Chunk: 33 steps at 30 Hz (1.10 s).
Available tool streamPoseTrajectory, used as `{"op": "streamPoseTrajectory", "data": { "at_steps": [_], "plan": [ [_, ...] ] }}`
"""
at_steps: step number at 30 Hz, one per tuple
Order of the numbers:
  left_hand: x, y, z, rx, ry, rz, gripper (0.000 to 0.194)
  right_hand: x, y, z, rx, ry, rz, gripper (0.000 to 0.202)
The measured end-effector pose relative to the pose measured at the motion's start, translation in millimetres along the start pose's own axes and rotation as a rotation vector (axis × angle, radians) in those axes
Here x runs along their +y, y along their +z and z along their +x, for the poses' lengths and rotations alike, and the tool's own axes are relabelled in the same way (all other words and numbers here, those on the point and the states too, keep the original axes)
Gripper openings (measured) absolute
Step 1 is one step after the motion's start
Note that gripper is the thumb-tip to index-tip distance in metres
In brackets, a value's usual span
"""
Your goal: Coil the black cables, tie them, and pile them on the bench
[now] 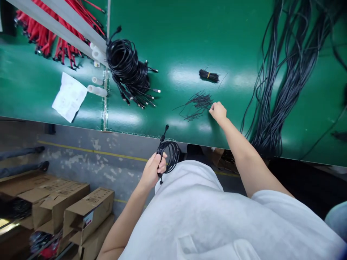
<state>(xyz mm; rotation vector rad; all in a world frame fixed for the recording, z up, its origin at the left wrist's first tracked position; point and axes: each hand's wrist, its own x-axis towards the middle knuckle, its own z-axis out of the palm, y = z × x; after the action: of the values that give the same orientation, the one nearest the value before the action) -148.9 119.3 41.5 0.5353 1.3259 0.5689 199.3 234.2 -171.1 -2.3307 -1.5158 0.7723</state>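
A coiled black cable (171,156) is in my left hand (154,169), whose fingers are wrapped around one side of the loop. One connector of this cable points up past the coil, toward the table edge. My right hand (218,112) is over the green table (173,39), its fingertips pinched at the right end of a loose pile of thin black twist ties (200,103). A tie end appears to reach the pinch, though the fingers partly hide it. Just above the pile lies a bundle of black twist ties (208,76) with a yellow band around it.
Coiled black USB cables (127,68) are stacked left of centre. Long loose black cables (287,79) spread over the right side. Beyond a grey post (73,25) lie red cables (46,36) and a white paper (69,96). Cardboard boxes (89,209) stand on the lower left.
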Motion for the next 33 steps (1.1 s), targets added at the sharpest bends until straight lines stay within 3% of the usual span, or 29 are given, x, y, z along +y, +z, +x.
{"op": "streamPoseTrajectory", "data": {
  "at_steps": [4, 7, 8, 9, 11, 14, 17, 19, 23, 27, 30, 33],
  "plan": [
    [-3.8, 7.3, 7.3, -0.005, 0.031, -0.015, 0.041, 11.1, -30.0, -17.9, 0.034, -0.001, 0.046, 0.027],
    [-6.1, 13.9, 13.0, -0.043, 0.100, 0.036, 0.042, 0.6, -54.1, -67.1, 0.216, 0.028, 0.262, 0.021],
    [-6.3, 16.2, 14.3, -0.051, 0.120, 0.078, 0.043, -9.6, -58.1, -91.0, 0.214, 0.006, 0.372, 0.019],
    [-6.1, 18.7, 15.0, -0.058, 0.141, 0.129, 0.043, -23.2, -59.2, -117.6, 0.123, -0.026, 0.480, 0.019],
    [-5.1, 24.6, 13.9, -0.092, 0.185, 0.235, 0.042, -59.5, -52.3, -172.1, -0.336, -0.039, 0.704, 0.022],
    [-4.9, 33.0, 7.8, -0.249, 0.203, 0.287, 0.040, -121.9, -29.2, -225.5, -0.692, 0.097, 0.974, 0.034],
    [-12.5, 33.3, 4.1, -0.403, 0.147, 0.163, 0.039, -163.9, -17.9, -227.7, -0.767, 0.259, 1.346, 0.033],
    [-22.5, 28.7, 5.5, -0.407, 0.158, 0.061, 0.039, -174.7, -21.2, -218.1, -0.753, 0.242, 1.444, 0.033],
    [-42.2, 17.4, 9.8, -0.256, 0.295, -0.012, 0.040, -175.6, -24.1, -215.3, -0.814, 0.215, 1.425, 0.037],
    [-42.7, 8.3, 6.2, -0.085, 0.349, 0.131, 0.059, -176.4, -9.5, -229.2, -0.817, 0.185, 1.366, 0.037],
    [-34.3, 0.5, 1.5, -0.019, 0.356, 0.282, 0.059, -176.9, -3.9, -236.0, -0.685, 0.019, 1.194, 0.026],
    [-28.9, -8.6, 1.4, -0.025, 0.380, 0.368, 0.058, -173.4, -7.8, -236.2, -0.392, -0.354, 0.743, 0.019]
  ]
}}
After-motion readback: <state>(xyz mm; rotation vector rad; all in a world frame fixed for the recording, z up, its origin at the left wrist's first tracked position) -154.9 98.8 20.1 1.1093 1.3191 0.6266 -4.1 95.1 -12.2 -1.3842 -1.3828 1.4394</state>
